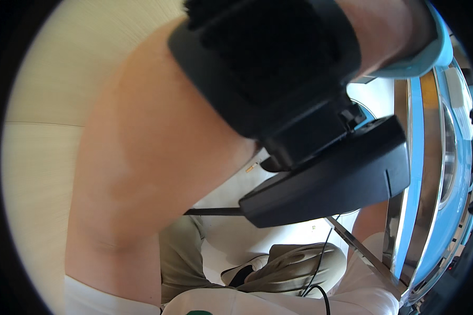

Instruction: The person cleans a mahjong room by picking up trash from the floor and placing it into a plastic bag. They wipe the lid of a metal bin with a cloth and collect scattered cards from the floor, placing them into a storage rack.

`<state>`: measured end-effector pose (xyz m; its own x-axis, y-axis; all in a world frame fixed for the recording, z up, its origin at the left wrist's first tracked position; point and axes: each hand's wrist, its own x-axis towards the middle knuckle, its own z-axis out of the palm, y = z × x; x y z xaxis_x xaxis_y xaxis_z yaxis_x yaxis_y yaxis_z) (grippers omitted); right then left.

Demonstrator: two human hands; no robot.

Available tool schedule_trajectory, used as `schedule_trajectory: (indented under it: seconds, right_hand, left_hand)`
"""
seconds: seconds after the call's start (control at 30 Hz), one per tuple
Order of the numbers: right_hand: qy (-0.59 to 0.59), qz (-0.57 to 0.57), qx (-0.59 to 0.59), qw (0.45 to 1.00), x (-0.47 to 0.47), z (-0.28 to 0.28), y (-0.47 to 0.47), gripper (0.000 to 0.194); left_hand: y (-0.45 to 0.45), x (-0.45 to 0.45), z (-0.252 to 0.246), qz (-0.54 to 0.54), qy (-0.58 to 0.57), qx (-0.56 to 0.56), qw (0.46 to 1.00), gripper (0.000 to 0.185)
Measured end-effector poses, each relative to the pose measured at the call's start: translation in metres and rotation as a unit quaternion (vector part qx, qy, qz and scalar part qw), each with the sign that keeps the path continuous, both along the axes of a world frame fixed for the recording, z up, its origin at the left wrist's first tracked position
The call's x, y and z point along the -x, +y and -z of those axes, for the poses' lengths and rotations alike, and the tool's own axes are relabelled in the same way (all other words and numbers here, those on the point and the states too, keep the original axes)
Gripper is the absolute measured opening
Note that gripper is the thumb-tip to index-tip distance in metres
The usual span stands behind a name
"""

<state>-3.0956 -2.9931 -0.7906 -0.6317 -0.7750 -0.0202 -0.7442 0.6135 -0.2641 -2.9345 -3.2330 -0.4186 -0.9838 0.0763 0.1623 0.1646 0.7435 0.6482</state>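
Observation:
My raised left forearm (130, 157) crosses close before the camera, bare below a white sleeve (102, 295). A black strap mount (272, 67) wraps it, and a dark plastic device (331, 181) hangs from that mount on its underside. At the arm's far end, near the upper right rim, shows a light blue cuff (421, 67), perhaps of a glove. The left hand itself is out of view. My right arm (370, 220), in a white sleeve, runs behind the metal table edge (394, 228), so my right hand cannot be seen.
A blue work surface (463, 177) with metal trim curves along the right, bearing a white stack (459, 104). A metal bar (362, 248) slants below it. Thin black cables (322, 256) hang near my lap. A cigarette butt (252, 167) lies on the pale floor (228, 193).

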Motion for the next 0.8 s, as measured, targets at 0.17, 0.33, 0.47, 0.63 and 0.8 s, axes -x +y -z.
schedule_trajectory:
  seconds: [0.17,0.33,0.47,0.63,0.8]
  right_hand:
    - [-0.006,-0.019,-0.013,1.000,-0.007,-0.013,0.007,0.050]
    - [-0.037,-0.102,-0.011,0.994,-0.043,-0.022,-0.002,0.049]
    - [-0.148,-0.258,-0.003,0.955,-0.125,-0.009,0.018,0.049]
    - [-0.404,-0.077,0.033,0.911,-0.162,-0.013,0.138,0.022]
    - [-0.461,0.192,0.235,0.834,-0.075,-0.027,0.237,0.035]
  left_hand:
    - [-0.001,0.003,-0.002,-0.005,0.005,0.002,1.000,0.036]
    - [0.002,0.003,0.002,-0.011,0.017,-0.002,1.000,0.035]
    - [-0.007,-0.010,0.008,-0.022,0.028,-0.035,0.999,0.034]
    - [-0.014,-0.028,0.015,-0.034,0.041,-0.067,0.996,0.032]
    - [-0.011,-0.036,0.020,-0.037,0.051,-0.090,0.994,0.031]
